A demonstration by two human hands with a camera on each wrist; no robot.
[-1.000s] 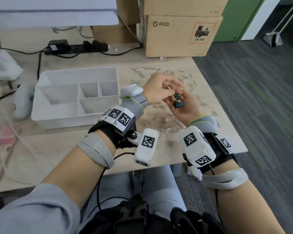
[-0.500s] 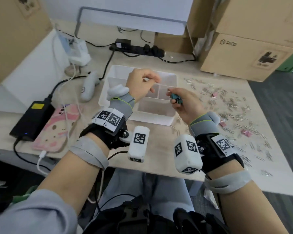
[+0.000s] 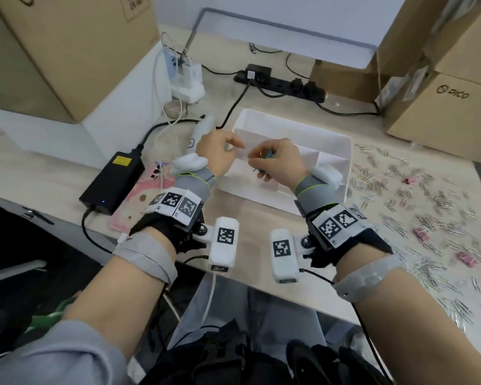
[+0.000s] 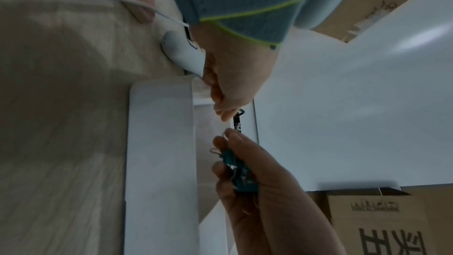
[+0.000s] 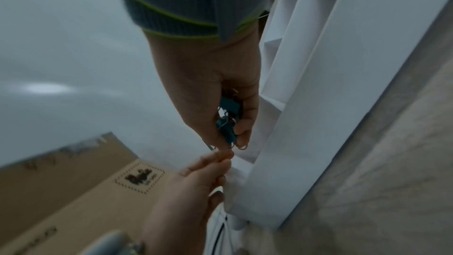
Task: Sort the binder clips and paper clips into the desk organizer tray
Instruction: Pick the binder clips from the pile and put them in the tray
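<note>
Above the white desk organizer tray (image 3: 342,151), the right hand (image 3: 282,162) curled round teal binder clips (image 4: 241,172), held just over the compartments. Beside it, the left hand (image 3: 220,154) had its fingertips pressed together; whether they pinched anything could not be told. Right of that hand, loose paper clips (image 3: 417,218) lay scattered across the bench (image 3: 261,215).

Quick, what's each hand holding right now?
Left hand: fingers pinched together; whether it holds anything cannot be told.
Right hand: holding teal binder clips.
</note>
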